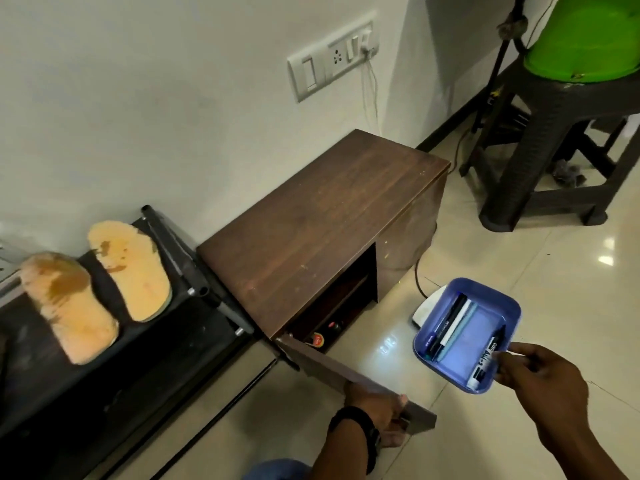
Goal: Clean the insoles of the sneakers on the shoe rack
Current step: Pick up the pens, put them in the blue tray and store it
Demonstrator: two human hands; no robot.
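Two orange, stained insoles lie side by side on top of the black shoe rack (145, 344) at the left: the nearer insole (65, 306) and the farther insole (133, 271). My left hand (379, 415) grips the edge of the open cabinet door (346, 375) of the low brown cabinet (322, 220). My right hand (540, 386) holds a blue plastic tray (509, 306) by its near rim above the floor. Pens and a marker (485, 362) lie inside the tray.
Dark bottles (325, 336) sit inside the open cabinet. A white flat object (427, 306) lies on the glossy tiled floor under the tray. A dark plastic stool (554, 140) with a green bucket (581, 36) stands at the back right. A wall socket (332, 57) has a cable plugged in.
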